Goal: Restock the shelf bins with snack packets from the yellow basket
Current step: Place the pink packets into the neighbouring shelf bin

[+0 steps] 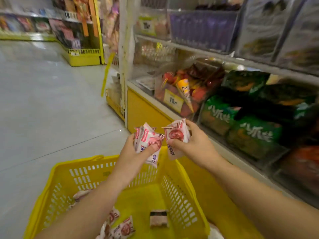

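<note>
Above yellow perforated plastic basket (57,169), L hand (131,154) & R hand (196,144) each grip pink-white foil snack packets (146,140); loose multi-pkt hold could drop one short of clear shelf bins (172,94) beyond basket.

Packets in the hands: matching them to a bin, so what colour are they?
White with red print; the packets show best in the head view.

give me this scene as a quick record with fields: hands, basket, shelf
left hand: grips pink-and-white packets
right hand: grips a matching packet, close beside the left
yellow basket: below both hands, loose packets inside
shelf: on the right; clear bin of red and orange snacks, green bags beside it
</note>
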### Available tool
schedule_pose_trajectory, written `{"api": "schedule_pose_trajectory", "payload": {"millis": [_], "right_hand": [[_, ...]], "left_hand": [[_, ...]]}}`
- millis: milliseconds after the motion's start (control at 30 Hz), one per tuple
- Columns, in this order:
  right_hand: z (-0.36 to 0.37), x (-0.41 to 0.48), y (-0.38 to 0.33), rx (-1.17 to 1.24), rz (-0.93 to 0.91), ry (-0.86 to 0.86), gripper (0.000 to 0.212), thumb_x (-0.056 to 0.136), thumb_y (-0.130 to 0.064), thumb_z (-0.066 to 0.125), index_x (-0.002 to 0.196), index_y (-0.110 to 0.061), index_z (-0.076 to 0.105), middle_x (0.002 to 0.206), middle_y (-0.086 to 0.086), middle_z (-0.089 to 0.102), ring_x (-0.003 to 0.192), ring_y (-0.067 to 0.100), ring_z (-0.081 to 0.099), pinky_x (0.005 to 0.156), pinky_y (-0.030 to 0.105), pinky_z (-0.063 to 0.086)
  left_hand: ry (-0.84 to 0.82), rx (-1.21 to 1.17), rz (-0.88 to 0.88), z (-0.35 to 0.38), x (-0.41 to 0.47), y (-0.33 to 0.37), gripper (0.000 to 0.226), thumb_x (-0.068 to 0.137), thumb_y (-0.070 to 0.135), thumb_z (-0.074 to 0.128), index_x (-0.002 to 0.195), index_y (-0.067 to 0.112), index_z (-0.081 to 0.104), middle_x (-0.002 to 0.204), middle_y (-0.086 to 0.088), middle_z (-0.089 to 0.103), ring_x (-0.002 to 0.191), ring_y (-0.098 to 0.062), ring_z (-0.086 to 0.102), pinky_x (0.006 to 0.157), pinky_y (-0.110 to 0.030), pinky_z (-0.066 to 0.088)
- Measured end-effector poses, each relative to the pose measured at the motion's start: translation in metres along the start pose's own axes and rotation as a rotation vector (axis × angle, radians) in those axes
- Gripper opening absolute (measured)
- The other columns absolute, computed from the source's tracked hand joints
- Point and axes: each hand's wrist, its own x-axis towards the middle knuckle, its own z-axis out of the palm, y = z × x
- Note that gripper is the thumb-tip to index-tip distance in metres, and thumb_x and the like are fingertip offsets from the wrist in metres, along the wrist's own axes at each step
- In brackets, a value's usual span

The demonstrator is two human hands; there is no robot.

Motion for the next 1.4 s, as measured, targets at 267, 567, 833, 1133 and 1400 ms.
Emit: {"api": "schedule_pose_trajectory", "payload": {"millis": [267, 567, 833, 1133, 1400], "right_hand": [[-0.175, -0.085, -0.112, -0.075, -0.230, 0.289, 0.045, 0.076, -0.031, 0.076, 0.110, -0.039, 0.048, 0.103, -0.018, 0.062, 0.093, 0.001, 0.063, 0.083, 0.026, 0.053], [-0.353, -0.143, -0.146, -0.531, -0.255, 0.650, 0.041, 0.075, -0.032, 0.069, 0.109, -0.012, 0.055, 0.107, 0.010, 0.059, 0.100, 0.027, 0.057, 0.085, 0.038, 0.049], [-0.422, -0.070, -0.111, -0.957, 0.260, 0.668, 0.056, 0.088, -0.035, 0.057, 0.136, -0.011, 0.040, 0.147, 0.022, 0.023, 0.117, 0.040, 0.050, 0.089, 0.045, 0.050], [-0.426, -0.010, -0.089, -1.176, 0.246, 0.636, 0.056, 0.093, -0.041, 0.050, 0.140, -0.021, 0.028, 0.142, 0.013, 0.035, 0.115, 0.039, 0.052, 0.074, 0.039, 0.042], [-0.432, -0.035, -0.062, -1.237, -0.107, 0.439, 0.078, 0.085, -0.061, 0.052, 0.140, -0.024, 0.011, 0.147, 0.003, 0.013, 0.098, 0.026, 0.052, 0.068, 0.027, 0.040]], "left_hand": [[-0.107, -0.098, 0.338, 0.087, -0.056, 0.187, 0.052, 0.071, 0.039, 0.078, 0.115, 0.020, 0.057, 0.099, 0.003, 0.072, 0.081, -0.006, 0.070, 0.070, -0.025, 0.053], [-0.243, -0.053, 0.547, 0.173, -0.100, 0.291, 0.049, 0.079, 0.038, 0.072, 0.121, 0.025, 0.050, 0.104, 0.014, 0.065, 0.081, 0.011, 0.063, 0.059, -0.006, 0.045], [-0.272, 0.017, 0.535, 0.193, -0.072, 0.326, 0.075, 0.060, 0.066, 0.074, 0.123, 0.034, 0.048, 0.116, 0.013, 0.063, 0.108, -0.009, 0.060, 0.095, -0.036, 0.046], [-0.354, -0.027, 0.572, 0.212, -0.020, 0.336, 0.055, 0.075, 0.045, 0.072, 0.122, 0.035, 0.045, 0.104, 0.019, 0.066, 0.088, 0.008, 0.064, 0.067, -0.011, 0.048], [-0.438, -0.065, 0.580, 0.232, -0.013, 0.337, 0.058, 0.057, 0.060, 0.066, 0.109, 0.047, 0.044, 0.105, 0.021, 0.064, 0.090, 0.010, 0.062, 0.065, -0.005, 0.047]]}}
